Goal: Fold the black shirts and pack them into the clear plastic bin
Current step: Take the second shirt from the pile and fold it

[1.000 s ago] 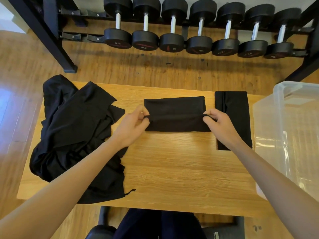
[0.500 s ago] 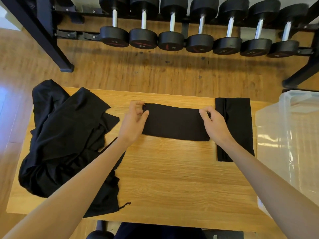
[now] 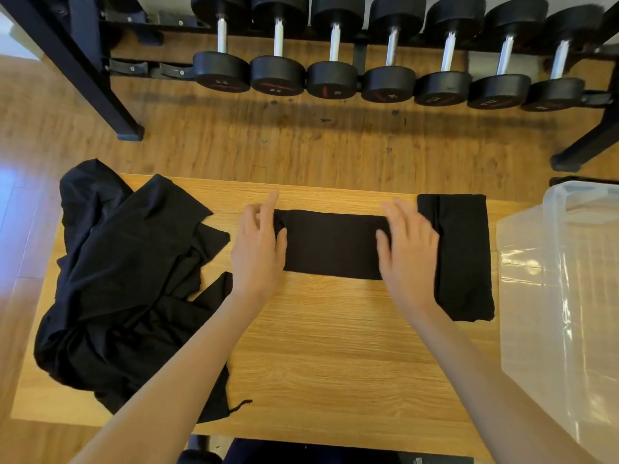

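Both hands' grip spread flat, L hand (image 3: 258, 249) & R hand (image 3: 407, 249) on folded shirt (image 3: 331, 244)

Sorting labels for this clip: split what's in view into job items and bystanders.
Job: folded shirt under left hand and right hand; second folded shirt; unfolded pile; clear bin; table.
Bystanders: dumbbells; rack.

— Where are your hands?
— Your left hand (image 3: 258, 246) and right hand (image 3: 407, 244) lie flat at either end of the folded shirt (image 3: 331, 244) on the desk (image 3: 335, 346).
— The clear bin (image 3: 562, 279)?
— At your right, beside a second folded shirt (image 3: 464, 256).
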The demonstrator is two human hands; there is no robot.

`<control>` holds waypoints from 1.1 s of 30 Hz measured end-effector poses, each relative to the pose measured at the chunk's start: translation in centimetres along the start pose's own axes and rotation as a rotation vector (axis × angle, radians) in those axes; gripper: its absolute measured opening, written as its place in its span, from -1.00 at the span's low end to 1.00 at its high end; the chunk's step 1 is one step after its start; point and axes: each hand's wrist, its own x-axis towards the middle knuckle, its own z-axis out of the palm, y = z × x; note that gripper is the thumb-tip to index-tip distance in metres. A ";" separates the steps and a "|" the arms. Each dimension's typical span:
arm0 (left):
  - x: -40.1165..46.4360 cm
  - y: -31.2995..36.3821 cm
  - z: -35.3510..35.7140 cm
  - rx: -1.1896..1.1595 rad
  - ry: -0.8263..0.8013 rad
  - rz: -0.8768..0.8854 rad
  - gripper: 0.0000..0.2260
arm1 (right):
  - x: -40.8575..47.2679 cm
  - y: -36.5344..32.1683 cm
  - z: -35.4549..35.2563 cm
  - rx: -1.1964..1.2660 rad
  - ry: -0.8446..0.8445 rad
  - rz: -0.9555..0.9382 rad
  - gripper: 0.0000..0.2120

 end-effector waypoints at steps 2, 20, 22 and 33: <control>-0.9 0.3 0.2 0.017 0.031 0.168 -0.54 | -1.2 -0.6 0.4 -0.030 -0.162 -0.173 -0.57; -0.6 1.5 -0.8 -0.293 -0.231 -0.313 -0.26 | 1.7 1.2 -0.8 -0.026 -0.388 0.001 -0.40; 0.2 1.3 -1.1 -0.353 -0.272 -0.409 -0.38 | 2.2 1.1 -1.1 -0.050 -0.408 0.033 -0.41; 0.7 0.2 -2.9 -0.711 -0.386 -0.430 -0.83 | -0.2 0.0 -2.4 0.510 -0.384 0.461 -0.74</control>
